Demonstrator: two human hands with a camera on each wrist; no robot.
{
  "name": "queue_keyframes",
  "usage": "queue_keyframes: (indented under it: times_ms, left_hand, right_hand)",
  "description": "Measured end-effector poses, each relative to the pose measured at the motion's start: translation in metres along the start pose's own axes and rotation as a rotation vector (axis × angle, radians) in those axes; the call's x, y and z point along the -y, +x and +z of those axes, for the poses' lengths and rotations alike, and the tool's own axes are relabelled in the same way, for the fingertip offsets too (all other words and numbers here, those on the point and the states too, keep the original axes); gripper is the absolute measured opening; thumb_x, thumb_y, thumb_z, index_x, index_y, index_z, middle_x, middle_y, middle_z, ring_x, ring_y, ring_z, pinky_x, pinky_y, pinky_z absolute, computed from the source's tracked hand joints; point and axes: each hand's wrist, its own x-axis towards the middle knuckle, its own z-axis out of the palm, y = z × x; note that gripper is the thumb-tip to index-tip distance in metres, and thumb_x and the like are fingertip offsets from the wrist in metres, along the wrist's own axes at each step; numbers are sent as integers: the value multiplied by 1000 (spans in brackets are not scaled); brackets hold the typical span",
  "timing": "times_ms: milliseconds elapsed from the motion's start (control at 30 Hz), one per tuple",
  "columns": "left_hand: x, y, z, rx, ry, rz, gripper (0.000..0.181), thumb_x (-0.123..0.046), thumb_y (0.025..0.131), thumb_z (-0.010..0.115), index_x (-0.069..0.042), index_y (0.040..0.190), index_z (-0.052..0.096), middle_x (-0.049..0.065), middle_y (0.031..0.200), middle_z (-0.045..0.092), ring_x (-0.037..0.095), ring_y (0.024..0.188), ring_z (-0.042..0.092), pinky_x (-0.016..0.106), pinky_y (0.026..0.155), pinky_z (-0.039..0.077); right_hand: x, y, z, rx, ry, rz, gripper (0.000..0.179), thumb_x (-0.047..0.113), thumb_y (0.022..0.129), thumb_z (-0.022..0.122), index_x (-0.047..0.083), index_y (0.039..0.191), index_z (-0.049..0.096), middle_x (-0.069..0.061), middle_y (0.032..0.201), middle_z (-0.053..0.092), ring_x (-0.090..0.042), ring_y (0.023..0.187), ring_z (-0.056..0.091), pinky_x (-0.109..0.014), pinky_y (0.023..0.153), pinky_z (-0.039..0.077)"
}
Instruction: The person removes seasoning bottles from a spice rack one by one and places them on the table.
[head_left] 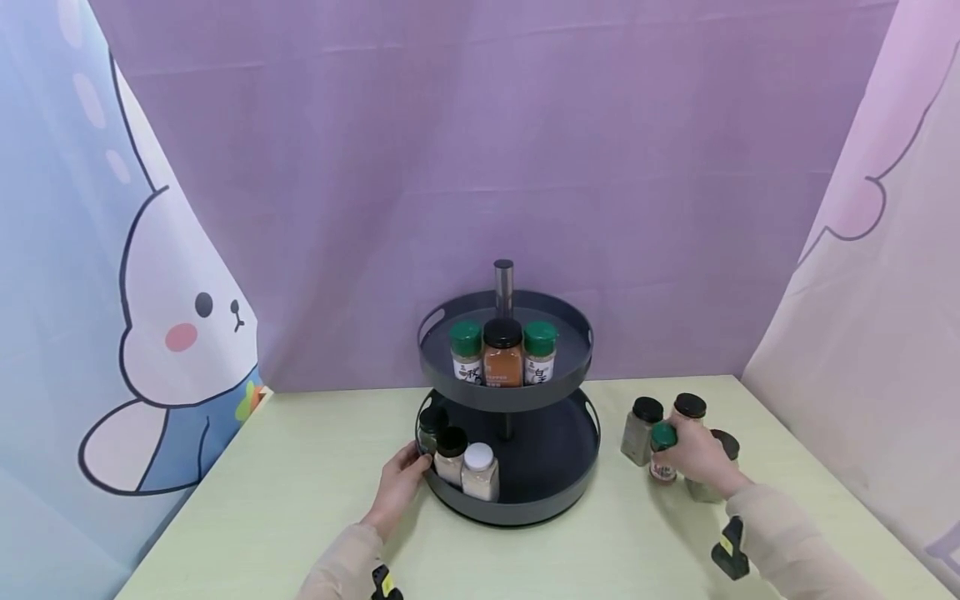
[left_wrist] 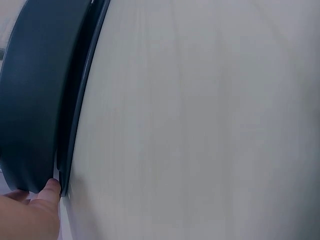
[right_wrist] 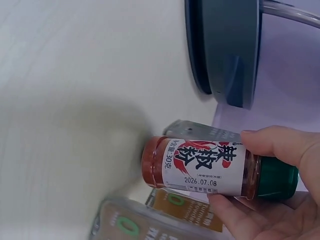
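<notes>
The right hand (head_left: 699,457) pinches a small clear cylindrical jar of red powder with a green cap (right_wrist: 205,167), thumb and fingers curled about its upper part, at the right of the pale yellow-green bench (head_left: 300,475). Just beside it stand three clear black-capped jars (head_left: 637,437), one partly behind that hand. The left hand (head_left: 399,485) touches the left rim of the lower round dark grey tray (head_left: 517,512) of a two-tier rack; whether its fingers grip the rim I cannot tell. Along that tray's left side stand a white-capped jar of pale contents (head_left: 480,482) and two dark-capped jars (head_left: 450,467). On the upper round dark grey tray (head_left: 504,398), a black-capped orange jar (head_left: 502,367) stands between two green-capped shakers (head_left: 540,365).
</notes>
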Motion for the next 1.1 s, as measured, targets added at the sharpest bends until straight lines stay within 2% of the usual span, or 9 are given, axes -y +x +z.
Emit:
queue_keyframes:
  times_ms: [167, 367, 700, 900, 1100]
  left_hand:
    - [0, 0, 1, -8, -2, -3, 53, -13, 94, 44, 14, 136, 29, 32, 136, 37, 37, 125, 41, 45, 103, 38]
    - [1, 0, 1, -14, -3, -16, 53, -13, 94, 45, 13, 136, 28, 32, 137, 36, 38, 125, 40, 46, 104, 37]
    - [-1, 0, 2, -20, 2, -21, 52, -13, 93, 45, 11, 136, 30, 31, 137, 37, 37, 125, 41, 46, 104, 37]
    - [-1, 0, 2, -28, 5, -25, 52, -13, 93, 45, 12, 136, 30, 31, 137, 37, 38, 125, 41, 46, 104, 37]
    - [0, 1, 2, -34, 6, -14, 52, -12, 92, 46, 12, 135, 31, 32, 136, 38, 38, 125, 41, 45, 104, 37]
  right_hand:
    - [-2, 0, 5, -12, -28, 21, 41, 16, 70, 72, -4, 102, 55, -18, 89, 64, -31, 80, 61, -47, 67, 48]
    - [-2, -1, 7, -18, -30, 46, 45, 16, 70, 70, -6, 105, 51, -21, 90, 64, -32, 79, 61, -46, 66, 49]
    - [1, 2, 7, 33, -41, 90, 67, 14, 75, 66, -17, 123, 31, -32, 98, 59, -40, 85, 61, -49, 68, 51]
    - [2, 4, 9, 46, -53, 89, 68, 15, 75, 65, -17, 124, 31, -30, 99, 59, -39, 86, 61, -52, 72, 50]
    - [3, 4, 8, 47, -58, 95, 67, 16, 77, 66, -17, 125, 33, -33, 105, 57, -44, 92, 59, -54, 75, 49]
